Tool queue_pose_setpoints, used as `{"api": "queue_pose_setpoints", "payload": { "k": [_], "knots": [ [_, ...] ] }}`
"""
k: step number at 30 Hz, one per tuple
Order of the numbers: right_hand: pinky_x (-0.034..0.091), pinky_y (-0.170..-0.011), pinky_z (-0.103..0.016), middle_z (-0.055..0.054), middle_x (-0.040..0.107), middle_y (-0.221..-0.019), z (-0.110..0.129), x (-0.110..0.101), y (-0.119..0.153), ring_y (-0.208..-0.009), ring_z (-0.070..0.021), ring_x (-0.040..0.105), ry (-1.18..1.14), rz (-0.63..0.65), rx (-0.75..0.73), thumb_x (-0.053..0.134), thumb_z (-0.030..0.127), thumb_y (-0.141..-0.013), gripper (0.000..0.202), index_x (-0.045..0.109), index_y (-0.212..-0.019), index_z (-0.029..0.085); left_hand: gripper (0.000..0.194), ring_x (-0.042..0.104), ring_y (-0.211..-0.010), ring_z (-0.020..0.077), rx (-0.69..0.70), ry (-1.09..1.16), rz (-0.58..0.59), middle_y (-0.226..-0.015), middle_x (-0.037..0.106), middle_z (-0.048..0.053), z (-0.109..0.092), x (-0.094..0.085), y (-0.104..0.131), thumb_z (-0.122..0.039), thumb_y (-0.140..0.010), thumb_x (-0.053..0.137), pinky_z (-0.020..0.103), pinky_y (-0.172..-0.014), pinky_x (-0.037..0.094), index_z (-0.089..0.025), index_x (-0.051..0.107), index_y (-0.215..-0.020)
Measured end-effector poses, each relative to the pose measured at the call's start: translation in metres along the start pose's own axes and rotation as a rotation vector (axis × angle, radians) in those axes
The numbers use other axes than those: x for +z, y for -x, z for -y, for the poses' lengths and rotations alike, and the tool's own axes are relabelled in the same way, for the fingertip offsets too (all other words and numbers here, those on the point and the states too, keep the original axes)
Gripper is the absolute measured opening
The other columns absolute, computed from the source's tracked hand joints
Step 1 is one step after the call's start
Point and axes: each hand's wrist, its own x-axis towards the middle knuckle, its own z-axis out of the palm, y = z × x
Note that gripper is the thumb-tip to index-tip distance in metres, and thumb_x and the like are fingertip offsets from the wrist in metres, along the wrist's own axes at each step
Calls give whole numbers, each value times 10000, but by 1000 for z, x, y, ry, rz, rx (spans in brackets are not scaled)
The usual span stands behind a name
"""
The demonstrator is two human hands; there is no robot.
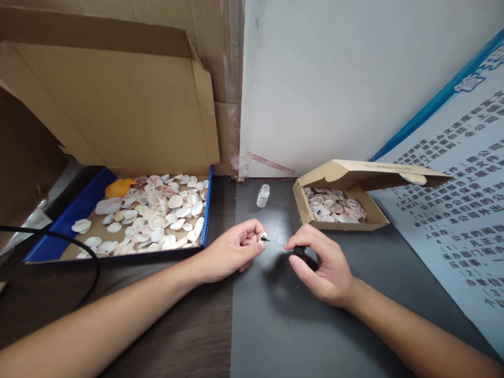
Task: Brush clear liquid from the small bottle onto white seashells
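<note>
Pinched between the thumb and fingers of my left hand (pixel 234 249) is a small white shell (pixel 262 237), mostly covered by the fingertips. My right hand (pixel 325 262) grips the black cap (pixel 300 251) of a brush applicator. Its thin stem points left, and the dark brush tip (pixel 266 240) is at the shell; whether they touch I cannot tell. Beyond both hands, a small clear bottle (pixel 262 197) with a white label stands upright and uncapped on the dark grey mat (pixel 268 325).
At left, an open blue-edged cardboard box (pixel 208 210) holds many loose shells and an orange one (pixel 119 188). A smaller open carton (pixel 305 207) at right has more shells. A black cable (pixel 96 268) curves at far left. A printed poster (pixel 452 210) leans at right.
</note>
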Motion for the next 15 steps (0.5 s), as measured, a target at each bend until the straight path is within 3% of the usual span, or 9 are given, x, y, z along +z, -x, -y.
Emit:
{"api": "queue_pose_setpoints", "payload": {
  "k": [5, 9, 15],
  "knots": [
    [470, -529, -280, -16, 600, -751, 1, -1, -1, -614, -155, 557, 49, -52, 44, 580, 145, -859, 113, 604, -941, 219, 382, 326, -423, 32, 3, -18, -5, -587, 336, -125, 0, 0, 0, -514, -865, 656, 172, -422, 261, -207, 429, -853],
    [488, -549, -293, -20, 620, -754, 2, -1, -2, -642, -170, 586, 6, -9, -10, 577, 150, -858, 130, 608, -961, 223, 394, 322, -415, 34, 3, -6, -2, -580, 335, -129, 0, 0, 1, -530, -859, 664, 172, -419, 264, -211, 434, -877],
    [479, -540, -283, -19, 605, -767, 1, -1, -1, -627, -157, 564, 28, -32, 30, 573, 145, -871, 123, 598, -964, 222, 396, 323, -418, 31, 15, -11, 2, -589, 344, -126, 0, 0, 0, -528, -862, 666, 168, -412, 270, -212, 426, -866]
  ]
}}
